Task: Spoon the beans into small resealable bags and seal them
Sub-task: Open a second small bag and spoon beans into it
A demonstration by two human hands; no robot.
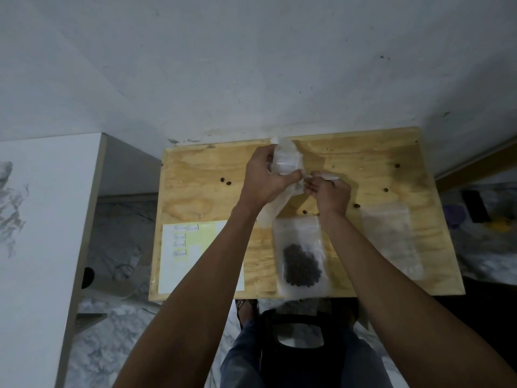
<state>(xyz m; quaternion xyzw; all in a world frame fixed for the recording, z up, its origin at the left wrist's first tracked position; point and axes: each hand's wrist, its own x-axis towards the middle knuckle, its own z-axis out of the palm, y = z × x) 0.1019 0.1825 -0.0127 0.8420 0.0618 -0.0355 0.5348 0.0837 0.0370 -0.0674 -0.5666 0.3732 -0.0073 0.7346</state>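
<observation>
Beans (302, 266) are sitting in one bag (300, 256) while left hand (268, 177) is gripping a bag stack (286, 161) and right hand (330, 191) is pinching its edge.

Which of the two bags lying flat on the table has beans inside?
The middle bag, nearest the table's front edge, holds dark beans; the right bag looks empty.

Clear bag of dark beans (301, 265) lies flat near the table's (363, 163) front edge.
</observation>
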